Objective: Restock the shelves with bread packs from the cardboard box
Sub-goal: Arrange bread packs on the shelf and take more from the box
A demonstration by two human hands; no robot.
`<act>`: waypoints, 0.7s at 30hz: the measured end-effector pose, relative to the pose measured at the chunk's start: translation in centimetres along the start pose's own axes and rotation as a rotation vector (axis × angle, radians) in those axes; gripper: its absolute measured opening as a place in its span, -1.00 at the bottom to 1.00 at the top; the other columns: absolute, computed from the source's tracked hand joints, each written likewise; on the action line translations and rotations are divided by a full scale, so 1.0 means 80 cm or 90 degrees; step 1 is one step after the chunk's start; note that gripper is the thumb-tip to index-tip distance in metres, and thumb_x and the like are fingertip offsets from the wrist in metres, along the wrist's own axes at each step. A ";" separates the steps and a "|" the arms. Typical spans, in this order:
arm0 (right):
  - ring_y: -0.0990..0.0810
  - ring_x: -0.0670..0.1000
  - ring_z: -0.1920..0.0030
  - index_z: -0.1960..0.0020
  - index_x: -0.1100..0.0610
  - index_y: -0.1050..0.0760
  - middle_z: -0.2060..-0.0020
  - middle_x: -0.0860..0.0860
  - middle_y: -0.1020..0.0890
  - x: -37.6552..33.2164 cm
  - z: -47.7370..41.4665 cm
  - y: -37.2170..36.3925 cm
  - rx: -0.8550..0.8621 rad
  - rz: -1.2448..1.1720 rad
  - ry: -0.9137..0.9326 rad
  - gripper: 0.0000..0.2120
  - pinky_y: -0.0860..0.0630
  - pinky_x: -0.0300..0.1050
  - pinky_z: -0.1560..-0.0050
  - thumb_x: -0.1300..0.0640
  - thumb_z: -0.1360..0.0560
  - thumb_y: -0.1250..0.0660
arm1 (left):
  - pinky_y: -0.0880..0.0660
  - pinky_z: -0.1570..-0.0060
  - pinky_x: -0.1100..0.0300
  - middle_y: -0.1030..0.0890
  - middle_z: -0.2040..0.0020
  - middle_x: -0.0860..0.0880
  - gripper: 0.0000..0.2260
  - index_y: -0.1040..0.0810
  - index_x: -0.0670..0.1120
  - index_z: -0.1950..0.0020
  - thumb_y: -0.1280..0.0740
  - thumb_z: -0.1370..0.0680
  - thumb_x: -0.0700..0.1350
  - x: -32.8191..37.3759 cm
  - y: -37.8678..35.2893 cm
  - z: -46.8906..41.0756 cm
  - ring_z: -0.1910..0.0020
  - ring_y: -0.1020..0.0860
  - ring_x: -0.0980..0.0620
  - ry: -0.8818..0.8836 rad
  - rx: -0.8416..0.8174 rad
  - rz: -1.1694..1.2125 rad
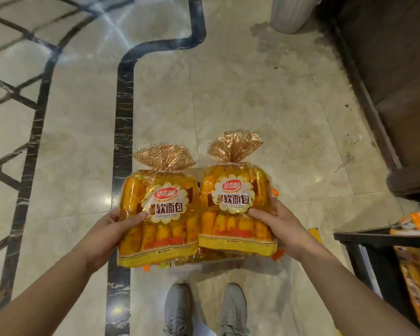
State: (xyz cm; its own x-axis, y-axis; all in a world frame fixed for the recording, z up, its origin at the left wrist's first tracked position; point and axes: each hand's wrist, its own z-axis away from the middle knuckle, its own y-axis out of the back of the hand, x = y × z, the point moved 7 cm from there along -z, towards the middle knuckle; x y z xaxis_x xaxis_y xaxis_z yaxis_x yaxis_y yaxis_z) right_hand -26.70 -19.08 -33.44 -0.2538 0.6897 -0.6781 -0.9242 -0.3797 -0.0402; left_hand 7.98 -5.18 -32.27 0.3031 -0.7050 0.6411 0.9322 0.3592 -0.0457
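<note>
I hold two yellow bread packs with gold tied tops, side by side in front of me. My left hand (107, 235) grips the left pack (159, 214) at its left edge, thumb on the front label. My right hand (280, 227) grips the right pack (235, 207) at its right edge, thumb on the front. Under the packs, more orange-yellow packs (204, 257) show; the cardboard box is almost wholly hidden behind them. A dark shelf (383, 237) at the lower right carries similar packs (415, 223).
A marble floor (264, 105) with black inlay lines spreads ahead. A dark wooden counter base (398, 93) runs along the right. A pale ribbed bin (291, 13) stands at the top. My grey shoes (204, 309) are at the bottom centre.
</note>
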 end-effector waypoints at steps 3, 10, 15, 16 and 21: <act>-0.72 0.08 -0.13 -0.36 -0.02 -0.48 -0.17 0.02 -0.71 -0.061 0.032 0.013 0.036 -0.025 0.039 -0.35 -0.62 0.19 -0.21 0.00 -0.33 -0.62 | -0.57 -0.16 -0.08 -0.71 -0.19 -0.14 -0.30 -0.59 -0.06 -0.34 -0.61 -0.24 0.12 0.063 -0.003 0.038 -0.14 -0.70 -0.15 -0.043 -0.014 -0.008; -0.74 0.11 -0.04 -0.22 -0.04 -0.54 -0.06 0.05 -0.75 -0.220 0.162 0.038 0.087 -0.080 0.143 -0.67 -0.66 0.14 -0.10 0.18 -0.50 -0.48 | -0.69 0.07 0.06 -0.71 -0.18 -0.16 -0.24 -0.58 -0.07 -0.32 -0.67 -0.21 0.19 0.240 -0.035 0.179 -0.12 -0.70 -0.16 -0.155 -0.064 -0.043; -0.75 0.16 -0.01 -0.24 -0.05 -0.51 -0.02 0.07 -0.76 -0.336 0.298 0.058 0.086 -0.147 0.242 -0.59 -0.65 0.20 -0.09 0.16 -0.43 -0.49 | -0.69 0.04 0.02 -0.70 -0.17 -0.20 0.00 -0.57 -0.11 -0.32 -0.70 0.02 0.28 0.365 -0.060 0.304 -0.10 -0.70 -0.20 -0.256 -0.076 -0.065; -0.75 0.18 -0.04 -0.26 -0.05 -0.51 -0.05 0.07 -0.76 -0.357 0.328 0.062 0.083 -0.158 0.270 -0.51 -0.64 0.22 -0.11 0.11 -0.36 -0.51 | -0.69 0.09 0.05 -0.71 -0.16 -0.19 -0.01 -0.57 -0.11 -0.31 -0.70 0.02 0.29 0.388 -0.066 0.330 -0.09 -0.71 -0.19 -0.284 -0.075 -0.063; -0.73 0.19 -0.10 -0.41 0.00 -0.46 -0.15 0.10 -0.72 -0.438 0.466 0.087 0.077 -0.198 0.383 -0.26 -0.68 0.16 -0.01 -0.03 -0.27 -0.59 | -0.68 0.00 -0.04 -0.70 -0.20 -0.15 -0.08 -0.53 -0.06 -0.37 -0.65 -0.12 0.32 0.478 -0.100 0.445 -0.13 -0.69 -0.21 -0.401 -0.097 -0.070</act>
State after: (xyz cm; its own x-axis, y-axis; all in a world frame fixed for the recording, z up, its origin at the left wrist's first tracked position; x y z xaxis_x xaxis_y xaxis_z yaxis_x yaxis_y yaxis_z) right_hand -34.89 -22.90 17.40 0.1988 0.2797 -0.9393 -0.9626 -0.1243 -0.2408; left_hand 5.02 -13.25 19.88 0.0740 -0.2230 0.9720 0.9828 0.1818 -0.0332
